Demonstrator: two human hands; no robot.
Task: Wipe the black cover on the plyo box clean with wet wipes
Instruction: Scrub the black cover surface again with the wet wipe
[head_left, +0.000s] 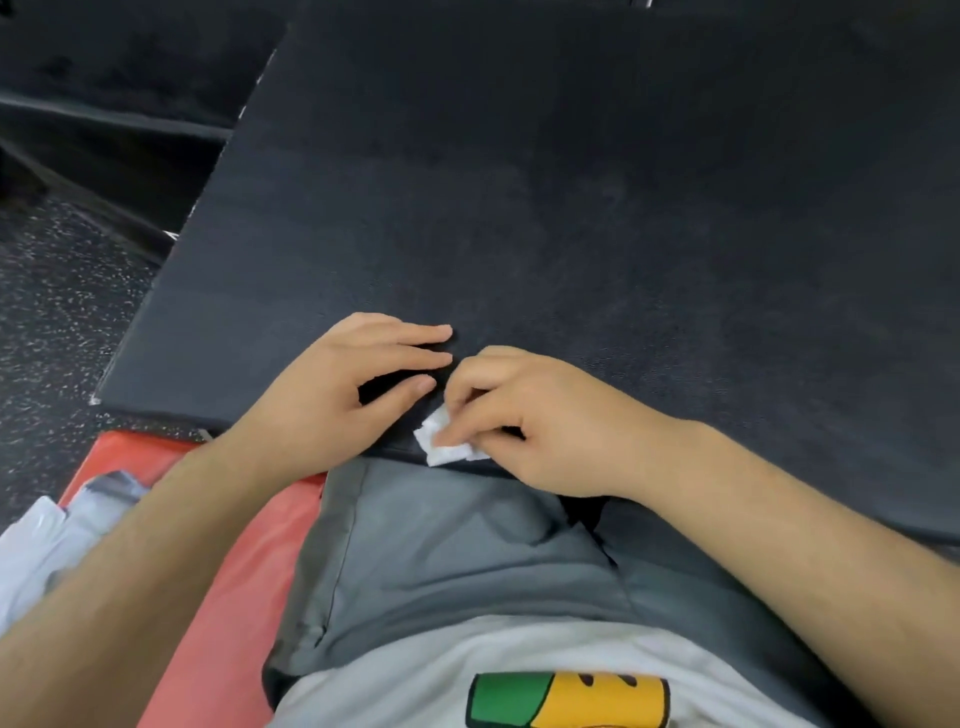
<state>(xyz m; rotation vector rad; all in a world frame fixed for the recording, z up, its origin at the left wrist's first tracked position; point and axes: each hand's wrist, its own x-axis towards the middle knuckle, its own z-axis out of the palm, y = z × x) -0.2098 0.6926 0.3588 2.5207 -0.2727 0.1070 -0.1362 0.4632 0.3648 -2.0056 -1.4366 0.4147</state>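
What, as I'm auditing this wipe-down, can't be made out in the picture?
Head view, wet wipe: mostly hidden under fingers of the right hand.
Head view, black cover: far and right edges cut off by the frame.
Head view, pale packet lower left: blurred, partly behind the left forearm.

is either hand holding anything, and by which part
The right hand pinches the wipe at its right side, at the near edge of the cover. The left hand holds nothing and rests flat on the cover.
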